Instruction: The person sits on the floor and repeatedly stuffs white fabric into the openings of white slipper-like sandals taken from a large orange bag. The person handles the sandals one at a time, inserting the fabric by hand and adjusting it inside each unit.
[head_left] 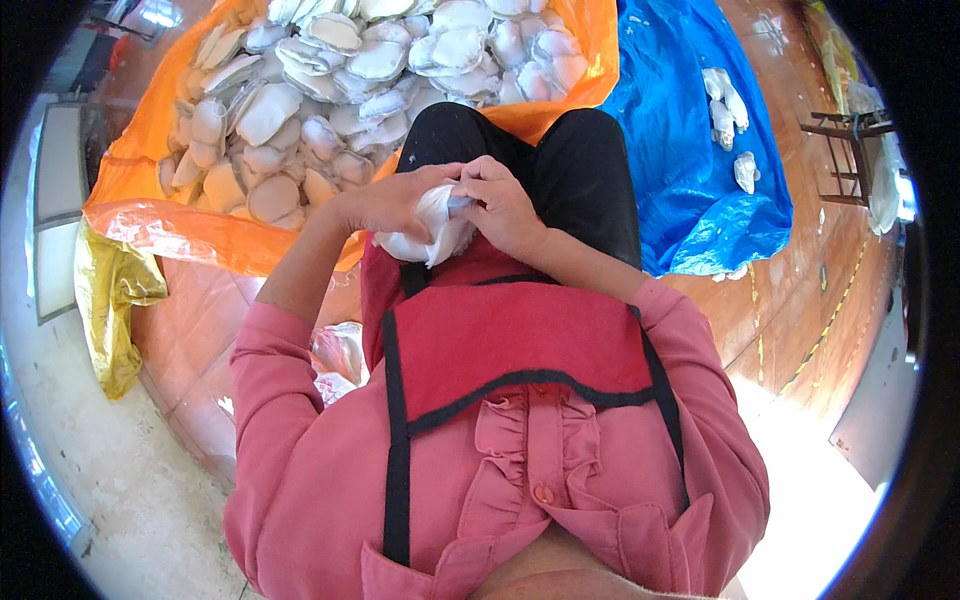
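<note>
Pink sleeves come up from the bottom edge, over a red apron with black trim. Both hands meet above the lap, on black trousers. The left hand curls its fingers around a soft white pad and grips it from nine o'clock. The right hand pinches the top of the same pad from three o'clock, thumb and fingers pressed together on its edge. The pad sits right between the two hands, in the middle of the picture.

It looks like the person is working on the edge of this one pad, maybe pulling or turning it. The next bit would need a firm pinch and a careful tug, so the soft stuff does not rip.

Farther off, at eleven o'clock, a big heap of white pads lies on an orange sheet. At two o'clock, a few white pads lie on a blue sheet. A yellow bag droops at nine o'clock on the floor.
</note>
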